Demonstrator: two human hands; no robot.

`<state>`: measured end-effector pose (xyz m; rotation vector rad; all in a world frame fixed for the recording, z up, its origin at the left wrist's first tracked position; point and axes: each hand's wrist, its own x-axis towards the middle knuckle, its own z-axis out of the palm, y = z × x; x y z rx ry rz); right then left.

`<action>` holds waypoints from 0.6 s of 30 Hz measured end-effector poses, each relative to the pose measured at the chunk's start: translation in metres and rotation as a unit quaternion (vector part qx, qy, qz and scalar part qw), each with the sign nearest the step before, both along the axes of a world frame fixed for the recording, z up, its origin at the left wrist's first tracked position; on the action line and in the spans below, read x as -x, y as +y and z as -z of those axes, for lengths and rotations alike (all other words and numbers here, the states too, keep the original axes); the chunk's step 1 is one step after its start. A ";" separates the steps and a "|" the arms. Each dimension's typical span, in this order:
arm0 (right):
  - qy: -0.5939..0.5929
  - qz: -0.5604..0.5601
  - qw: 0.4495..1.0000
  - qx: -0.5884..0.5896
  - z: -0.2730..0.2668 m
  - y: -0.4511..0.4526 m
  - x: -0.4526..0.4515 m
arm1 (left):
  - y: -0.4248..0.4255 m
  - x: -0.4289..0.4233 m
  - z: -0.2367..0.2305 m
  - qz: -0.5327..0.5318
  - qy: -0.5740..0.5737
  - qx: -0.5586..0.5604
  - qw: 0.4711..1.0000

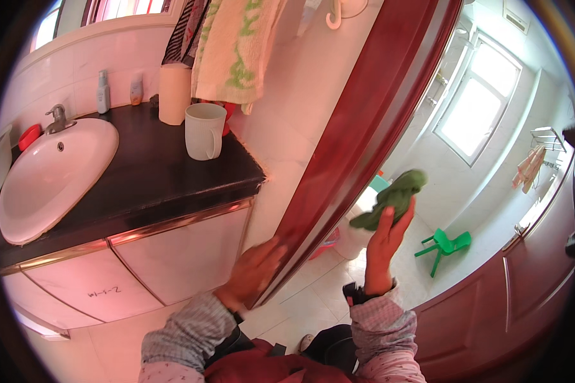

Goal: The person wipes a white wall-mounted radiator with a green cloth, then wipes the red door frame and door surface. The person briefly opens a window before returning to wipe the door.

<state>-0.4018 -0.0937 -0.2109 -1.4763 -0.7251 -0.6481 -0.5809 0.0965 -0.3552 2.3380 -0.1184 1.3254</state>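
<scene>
My right hand (pixel 382 246) is raised in the doorway with a bunched green cloth (pixel 394 198) in its grip. Part of the cloth sticks out beyond the fingers on both sides. Lower down, my left hand (pixel 253 272) is extended at the dark red wooden door frame (pixel 335 139), with its fingers over the frame's lower part. It holds nothing; whether the palm presses on the wood cannot be told.
To the left, a black countertop (pixel 143 158) carries a white washbasin (pixel 62 177), a white mug (pixel 205 131) and bottles. A towel (pixel 235 52) hangs above. Past the doorway stand a green plastic chair (pixel 443 244) and a white toilet (pixel 354 234); a dark red door (pixel 484 306) is at right.
</scene>
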 end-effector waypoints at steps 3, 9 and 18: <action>-0.141 0.092 0.983 0.069 -0.031 0.027 0.005 | 0.007 0.048 0.073 -0.002 0.176 0.187 0.966; -0.274 0.077 0.956 0.077 0.004 0.088 0.029 | 0.007 0.095 0.159 -0.004 0.360 0.255 0.897; -0.208 0.006 0.977 0.050 -0.190 0.074 -0.006 | 0.008 0.085 0.180 0.057 0.460 0.132 0.876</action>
